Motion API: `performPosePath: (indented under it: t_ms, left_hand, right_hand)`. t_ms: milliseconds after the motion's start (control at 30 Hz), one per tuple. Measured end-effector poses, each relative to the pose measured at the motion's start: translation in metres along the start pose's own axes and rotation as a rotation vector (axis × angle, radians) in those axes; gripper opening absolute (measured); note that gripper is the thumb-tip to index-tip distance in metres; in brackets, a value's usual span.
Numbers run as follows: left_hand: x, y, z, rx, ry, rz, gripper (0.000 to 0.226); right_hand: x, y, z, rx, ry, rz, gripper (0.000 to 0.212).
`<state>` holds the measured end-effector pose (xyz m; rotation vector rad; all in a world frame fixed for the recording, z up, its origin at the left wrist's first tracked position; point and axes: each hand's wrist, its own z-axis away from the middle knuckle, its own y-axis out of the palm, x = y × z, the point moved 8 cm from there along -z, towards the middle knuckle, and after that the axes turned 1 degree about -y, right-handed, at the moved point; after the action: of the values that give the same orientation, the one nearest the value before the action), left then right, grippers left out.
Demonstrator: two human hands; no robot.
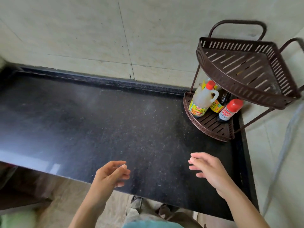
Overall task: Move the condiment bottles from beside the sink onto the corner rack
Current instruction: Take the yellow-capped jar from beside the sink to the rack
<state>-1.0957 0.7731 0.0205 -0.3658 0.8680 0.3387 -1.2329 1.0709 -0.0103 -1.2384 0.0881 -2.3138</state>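
Both hands hang empty over the dark table [115,125], the left hand [110,175] loosely curled and the right hand [208,170] with fingers spread. The bottles stand upright on the corner rack's [212,129] bottom shelf, ahead and to the right: a handled jug [202,100], a small red-capped bottle [229,109], and what looks like a third bottle [216,106] half hidden between them. No bottle shows on the table, and the right hand is nearer the rack.

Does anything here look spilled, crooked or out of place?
Nothing stands out. The bottles stand upright on the lower shelf of the corner rack: a large oil jug, a small dark bottle and another behind them. The upper shelf holds nothing. Both hands are open over the dusty black counter.
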Motion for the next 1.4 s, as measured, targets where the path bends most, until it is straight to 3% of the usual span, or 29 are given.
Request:
performPosePath:
  t_ms: [267, 433, 600, 800, 1000, 1200, 1400]
  left_hand:
    - [-0.015, -0.053, 0.025, -0.079, 0.154, 0.013, 0.011]
    - [0.006, -0.163, 0.07, -0.254, 0.192, 0.098, 0.01]
    - [0.072, -0.268, 0.122, -0.463, 0.162, 0.131, 0.007]
    - [0.156, -0.333, 0.177, -0.537, 0.052, 0.174, 0.005]
    - [0.213, -0.405, 0.226, -0.781, -0.016, 0.303, 0.007]
    - [0.236, -0.462, 0.22, -0.872, -0.075, 0.375, 0.006]
    - [0.214, -0.549, 0.196, -0.952, -0.075, 0.408, 0.011]
  right_hand:
    - [0.057, 0.014, 0.024, -0.076, -0.164, -0.002, 0.02]
    - [0.089, 0.064, 0.057, -0.065, -0.251, -0.013, 0.014]
    - [0.111, 0.165, 0.092, 0.094, -0.312, 0.06, 0.014]
    - [0.128, 0.307, 0.132, 0.391, -0.369, 0.241, 0.016]
    - [0.166, 0.425, 0.151, 0.588, -0.463, 0.391, 0.016]
    - [0.2, 0.559, 0.158, 0.76, -0.561, 0.509, 0.017]
    - [0.25, 0.682, 0.153, 0.893, -0.625, 0.562, 0.021]
